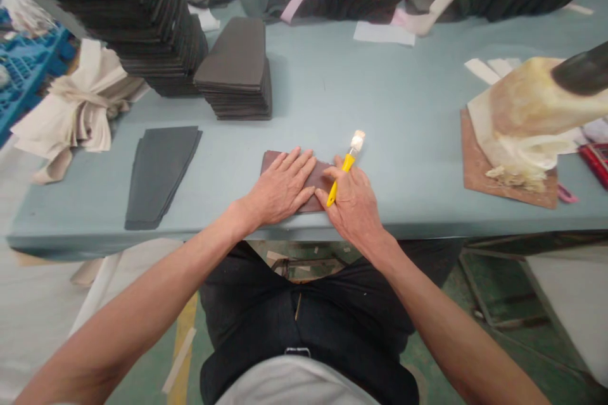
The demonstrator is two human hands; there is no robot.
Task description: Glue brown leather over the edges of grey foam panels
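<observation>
Obs: left hand (284,186) lies open, palm flat, pinning a flat brown leather-like piece (272,161) at the near edge of the grey-blue table (380,107). Right hand (354,202) grips a yellow-handled brush (346,166), bristles lifted clear. Probably mid-piece; tall stacks of dark cut pieces (237,69) stand behind.

Hidden parts.
Left hand (282,188) and right hand (354,204) cover most of the brown piece (272,162); the right hand's fingers hide the yellow brush (348,162) at its lower handle.

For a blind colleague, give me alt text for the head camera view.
The left hand presses a brown piece flat on the table edge; the right hand holds a yellow-handled brush over it. Dark stacks stand behind.
</observation>
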